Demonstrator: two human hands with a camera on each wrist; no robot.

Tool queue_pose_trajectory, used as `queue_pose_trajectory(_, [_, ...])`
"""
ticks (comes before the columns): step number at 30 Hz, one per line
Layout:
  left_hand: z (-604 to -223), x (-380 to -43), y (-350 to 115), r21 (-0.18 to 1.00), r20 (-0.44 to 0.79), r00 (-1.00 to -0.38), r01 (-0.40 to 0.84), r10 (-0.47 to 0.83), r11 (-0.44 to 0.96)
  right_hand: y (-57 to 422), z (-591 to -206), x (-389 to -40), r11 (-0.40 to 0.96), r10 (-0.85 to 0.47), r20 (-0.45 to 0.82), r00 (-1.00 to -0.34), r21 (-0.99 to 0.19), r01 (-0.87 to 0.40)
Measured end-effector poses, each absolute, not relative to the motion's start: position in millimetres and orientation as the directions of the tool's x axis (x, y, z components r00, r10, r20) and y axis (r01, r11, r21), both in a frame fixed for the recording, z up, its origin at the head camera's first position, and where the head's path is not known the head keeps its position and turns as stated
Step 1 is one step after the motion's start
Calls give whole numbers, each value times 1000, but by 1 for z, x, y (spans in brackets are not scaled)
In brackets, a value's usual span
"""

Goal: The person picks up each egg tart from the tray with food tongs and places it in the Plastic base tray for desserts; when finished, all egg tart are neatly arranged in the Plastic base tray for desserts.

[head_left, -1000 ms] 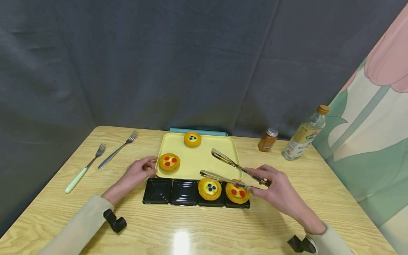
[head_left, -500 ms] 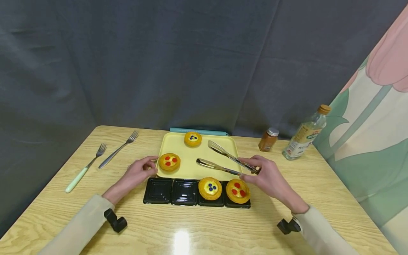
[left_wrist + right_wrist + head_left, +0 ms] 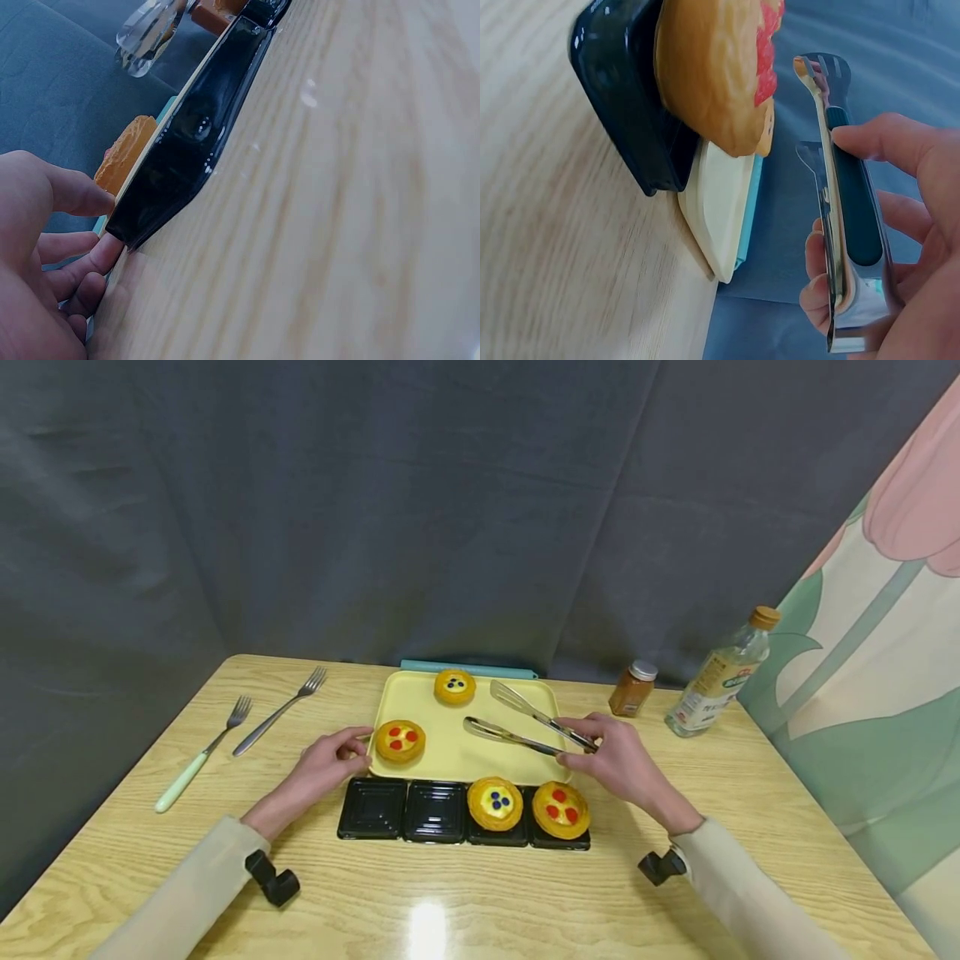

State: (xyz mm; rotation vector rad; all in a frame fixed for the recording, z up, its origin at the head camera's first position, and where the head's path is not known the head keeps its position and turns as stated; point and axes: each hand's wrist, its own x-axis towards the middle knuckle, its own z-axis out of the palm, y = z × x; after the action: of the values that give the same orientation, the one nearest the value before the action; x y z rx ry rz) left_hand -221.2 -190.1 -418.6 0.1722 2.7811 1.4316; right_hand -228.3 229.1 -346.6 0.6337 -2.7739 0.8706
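Observation:
My right hand [image 3: 617, 758] holds metal tongs [image 3: 851, 199] with dark grip panels, thumb on one arm and fingers round the other. The tongs' two arms are spread over the yellow tray [image 3: 465, 760], nothing between them. At the tray's left edge, my left hand [image 3: 332, 760] pinches the rim, thumb above and fingers at the side. Near that thumb a tart with red toppings [image 3: 400, 742] lies on the tray. A blueberry tart [image 3: 454, 687] lies at its back. The black four-part container [image 3: 371, 808] in front holds another blueberry tart [image 3: 495, 803] and a red-topped tart [image 3: 561, 810] in its right compartments.
Two forks lie at the left, one with a green handle [image 3: 182, 782], one all metal [image 3: 279, 717]. A small spice jar [image 3: 633, 689] and a clear bottle [image 3: 720, 677] stand at the back right. Behind the tray lies a teal strip [image 3: 468, 669].
My right hand has moved left and away from me with the tongs, from above the container's right end to over the tray. The left hand stays at the tray's edge.

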Motion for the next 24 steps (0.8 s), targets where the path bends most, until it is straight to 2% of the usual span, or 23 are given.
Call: queue_pose_trajectory(24, [-419,-221,-190,813,43,-994,92,98,575,217,-352,-268,734,-374,252,-892,-507,-451])
